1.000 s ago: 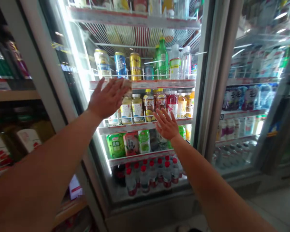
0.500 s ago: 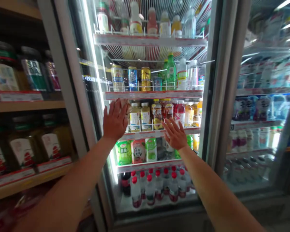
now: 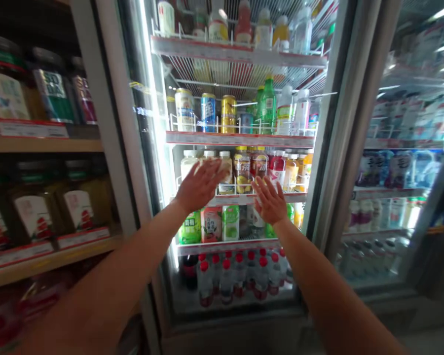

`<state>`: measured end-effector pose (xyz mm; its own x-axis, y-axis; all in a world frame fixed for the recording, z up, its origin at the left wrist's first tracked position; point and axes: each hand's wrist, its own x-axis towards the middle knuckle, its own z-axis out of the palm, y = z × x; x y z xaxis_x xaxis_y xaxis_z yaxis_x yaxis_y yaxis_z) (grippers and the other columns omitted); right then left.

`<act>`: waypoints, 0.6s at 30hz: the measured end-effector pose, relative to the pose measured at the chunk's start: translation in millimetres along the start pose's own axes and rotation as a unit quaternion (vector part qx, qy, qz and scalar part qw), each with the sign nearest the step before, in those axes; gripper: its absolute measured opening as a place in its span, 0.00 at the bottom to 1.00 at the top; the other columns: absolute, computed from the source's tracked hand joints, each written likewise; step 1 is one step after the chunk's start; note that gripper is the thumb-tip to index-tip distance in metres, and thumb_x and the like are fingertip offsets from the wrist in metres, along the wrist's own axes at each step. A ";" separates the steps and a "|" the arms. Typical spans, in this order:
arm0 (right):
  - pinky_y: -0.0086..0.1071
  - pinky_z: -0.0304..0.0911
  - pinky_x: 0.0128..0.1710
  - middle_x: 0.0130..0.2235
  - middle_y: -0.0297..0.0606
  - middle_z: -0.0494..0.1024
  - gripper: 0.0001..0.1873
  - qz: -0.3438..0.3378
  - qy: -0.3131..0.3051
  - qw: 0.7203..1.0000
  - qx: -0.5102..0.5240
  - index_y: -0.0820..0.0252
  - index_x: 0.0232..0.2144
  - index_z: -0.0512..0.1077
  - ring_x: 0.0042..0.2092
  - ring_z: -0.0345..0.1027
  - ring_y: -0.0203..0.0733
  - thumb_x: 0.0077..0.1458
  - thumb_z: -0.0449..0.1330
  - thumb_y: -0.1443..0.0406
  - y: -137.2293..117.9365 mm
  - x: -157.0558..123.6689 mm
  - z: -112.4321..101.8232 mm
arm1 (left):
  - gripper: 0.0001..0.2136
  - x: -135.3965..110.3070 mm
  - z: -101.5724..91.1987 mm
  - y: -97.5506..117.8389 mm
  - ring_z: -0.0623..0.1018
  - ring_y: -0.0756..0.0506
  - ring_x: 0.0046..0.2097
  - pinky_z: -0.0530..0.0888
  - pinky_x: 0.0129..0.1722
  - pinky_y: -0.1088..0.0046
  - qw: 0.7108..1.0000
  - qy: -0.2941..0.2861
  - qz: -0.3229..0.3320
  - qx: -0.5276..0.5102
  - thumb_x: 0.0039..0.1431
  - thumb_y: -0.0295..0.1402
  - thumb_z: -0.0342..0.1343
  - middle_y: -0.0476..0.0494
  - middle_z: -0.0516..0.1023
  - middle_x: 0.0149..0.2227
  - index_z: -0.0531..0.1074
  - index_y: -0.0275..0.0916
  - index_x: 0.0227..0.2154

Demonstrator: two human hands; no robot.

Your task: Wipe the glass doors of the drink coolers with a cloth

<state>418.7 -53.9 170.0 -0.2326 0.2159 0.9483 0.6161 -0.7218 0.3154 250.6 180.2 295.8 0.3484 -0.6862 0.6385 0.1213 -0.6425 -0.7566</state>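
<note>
My left hand [image 3: 201, 186] reaches forward, flat with its fingers stretched out, at the glass door [image 3: 192, 315] of a lit drinks fridge. A pale brownish patch [image 3: 227, 168] shows beside its fingertips; I cannot tell if this is a cloth or a reflection. My right hand [image 3: 271, 201] is spread open at the glass, lower and to the right. Behind the hands, yellow-capped tea bottles [image 3: 242, 170] and a red juice bottle [image 3: 277, 168] stand on the middle shelf. Whether the palms touch the glass is hidden.
On the left, wooden shelves [image 3: 44, 144] hold large dark bottles. A metal door frame [image 3: 350, 113] stands to the right, beside another glass-fronted fridge. Inside, cans [image 3: 208, 113] stand on a higher shelf, green drink packs [image 3: 230, 224] lower, and red-capped bottles [image 3: 226, 281] at the bottom.
My left hand has moved right across the glass and a little down, tilting rightward, and the pale patch has moved along with it. My right hand stays nearly in place. The view has shifted slightly.
</note>
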 end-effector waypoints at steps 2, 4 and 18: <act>0.47 0.32 0.73 0.69 0.34 0.57 0.37 0.000 -0.001 1.000 0.000 0.55 0.72 0.43 0.72 0.44 0.45 0.66 0.53 0.61 -0.1 -0.5 0.1 | 0.32 0.9 -3.0 -1.2 0.47 0.38 0.72 0.47 0.72 0.52 0.994 -0.046 0.103 -0.012 0.64 0.29 0.53 0.43 0.49 0.72 0.53 0.44 0.70; 0.47 0.32 0.73 0.69 0.34 0.57 0.37 0.000 -0.001 1.000 -0.002 0.55 0.72 0.43 0.72 0.44 0.45 0.66 0.53 0.61 -0.2 -0.9 0.3 | 0.31 6.7 -8.6 -10.0 0.49 0.40 0.72 0.45 0.72 0.53 0.993 -0.050 0.108 -0.009 0.66 0.29 0.52 0.44 0.49 0.72 0.53 0.45 0.70; 0.46 0.32 0.73 0.69 0.34 0.58 0.37 0.007 0.003 1.000 0.003 0.54 0.72 0.44 0.72 0.44 0.44 0.65 0.54 0.62 -1.7 -0.8 0.6 | 0.26 -6.1 -6.1 -17.6 0.49 0.37 0.72 0.45 0.70 0.47 0.999 0.002 -0.050 0.017 0.72 0.37 0.48 0.41 0.48 0.72 0.52 0.46 0.70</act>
<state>418.3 -52.5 168.6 -0.2276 0.2015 0.9527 0.6244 -0.7205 0.3016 240.7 193.6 306.1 0.3293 -0.6200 0.7121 0.1879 -0.6961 -0.6929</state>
